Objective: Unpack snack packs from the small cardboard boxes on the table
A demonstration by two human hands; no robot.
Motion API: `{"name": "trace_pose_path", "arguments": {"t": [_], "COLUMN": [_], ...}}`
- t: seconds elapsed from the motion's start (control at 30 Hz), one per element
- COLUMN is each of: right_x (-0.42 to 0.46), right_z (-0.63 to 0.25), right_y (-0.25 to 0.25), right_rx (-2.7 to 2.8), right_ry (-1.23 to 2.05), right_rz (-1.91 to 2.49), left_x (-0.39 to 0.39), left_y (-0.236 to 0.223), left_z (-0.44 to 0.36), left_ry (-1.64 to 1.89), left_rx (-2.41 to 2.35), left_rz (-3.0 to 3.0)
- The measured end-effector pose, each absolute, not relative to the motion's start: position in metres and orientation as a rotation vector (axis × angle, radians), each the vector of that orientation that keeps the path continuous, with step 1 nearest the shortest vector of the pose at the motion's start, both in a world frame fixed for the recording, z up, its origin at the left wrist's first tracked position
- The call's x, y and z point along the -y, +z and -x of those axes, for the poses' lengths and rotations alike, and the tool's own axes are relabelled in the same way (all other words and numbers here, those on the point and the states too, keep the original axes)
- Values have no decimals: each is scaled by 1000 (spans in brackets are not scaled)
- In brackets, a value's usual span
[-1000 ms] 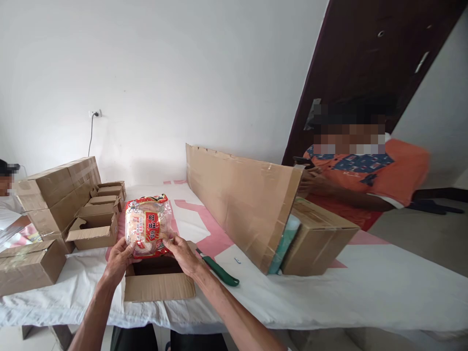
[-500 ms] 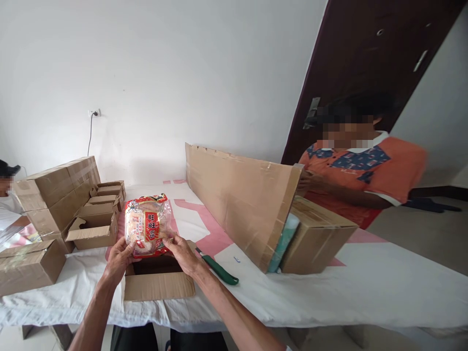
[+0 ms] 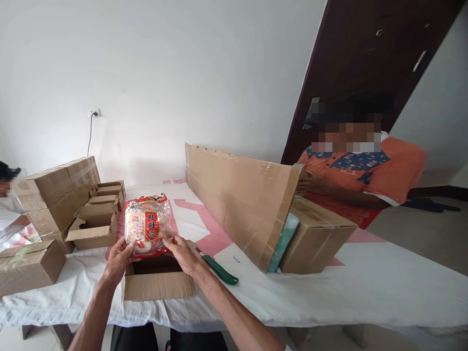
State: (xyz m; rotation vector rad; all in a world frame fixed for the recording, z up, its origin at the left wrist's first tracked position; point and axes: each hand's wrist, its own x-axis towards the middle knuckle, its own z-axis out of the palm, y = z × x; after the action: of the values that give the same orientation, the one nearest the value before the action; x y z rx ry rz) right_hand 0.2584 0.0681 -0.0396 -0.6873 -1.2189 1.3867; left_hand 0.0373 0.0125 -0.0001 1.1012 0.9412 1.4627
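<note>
I hold a red and clear snack bag [image 3: 147, 225] upright by its lower corners, just above an open cardboard box [image 3: 158, 286] at the table's near edge. My left hand [image 3: 119, 258] grips the bag's lower left corner. My right hand [image 3: 182, 252] pinches its lower right corner. The box's inside looks dark and its contents are hidden.
A green-handled knife [image 3: 218, 269] lies right of the box. Small open boxes [image 3: 95, 229] and stacked sealed cartons [image 3: 54, 192] fill the left. A large open carton [image 3: 256, 204] lies on its side at centre right, with a person in orange [image 3: 361, 180] behind it. A second person [image 3: 5, 195] is at the left edge.
My hands and the bag have stayed where they were. The person in orange has shifted slightly behind the large carton.
</note>
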Motion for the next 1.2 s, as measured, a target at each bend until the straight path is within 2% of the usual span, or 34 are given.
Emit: {"name": "trace_pose_path", "arguments": {"t": [1.2], "right_x": [-62], "right_z": [-263], "right_y": [-29], "right_rx": [1190], "right_ry": [1474], "right_rz": [746], "left_x": [-20], "left_y": [6], "left_z": [-41], "left_ry": [1528], "left_rx": [-894], "left_rz": [-1067]}}
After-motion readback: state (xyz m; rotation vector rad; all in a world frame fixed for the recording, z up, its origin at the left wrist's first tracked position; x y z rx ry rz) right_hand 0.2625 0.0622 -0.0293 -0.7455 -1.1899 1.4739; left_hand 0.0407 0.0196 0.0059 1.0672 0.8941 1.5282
